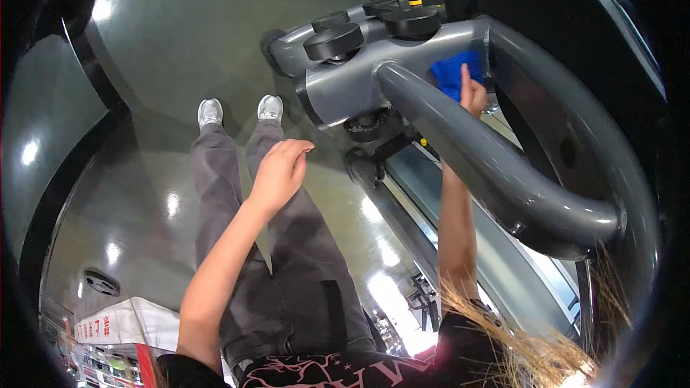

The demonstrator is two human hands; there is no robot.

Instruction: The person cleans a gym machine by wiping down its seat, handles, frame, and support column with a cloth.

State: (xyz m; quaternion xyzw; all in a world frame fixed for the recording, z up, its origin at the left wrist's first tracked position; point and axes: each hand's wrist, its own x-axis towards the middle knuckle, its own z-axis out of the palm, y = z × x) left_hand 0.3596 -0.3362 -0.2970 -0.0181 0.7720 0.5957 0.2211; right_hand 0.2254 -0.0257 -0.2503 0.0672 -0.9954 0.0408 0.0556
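Note:
My right hand (472, 93) presses a blue cloth (449, 75) against the grey metal frame (359, 90) of a gym machine. One finger is stretched over the cloth, and the others bend at its edge. A curved grey tube (496, 162) crosses in front of my right forearm and hides part of it. Over my legs hangs my left hand (280, 172), loosely closed, apart from the machine. Nothing shows in its fingers, though its underside is hidden. Black round knobs (334, 42) sit on top of the frame near the cloth.
A large black panel (553, 21) rises at the right behind the frame. My shoes (269, 108) stand on the shiny floor (194, 36) beside the machine. A weight plate (102, 282) and a white cover with red characters (129, 322) are at lower left.

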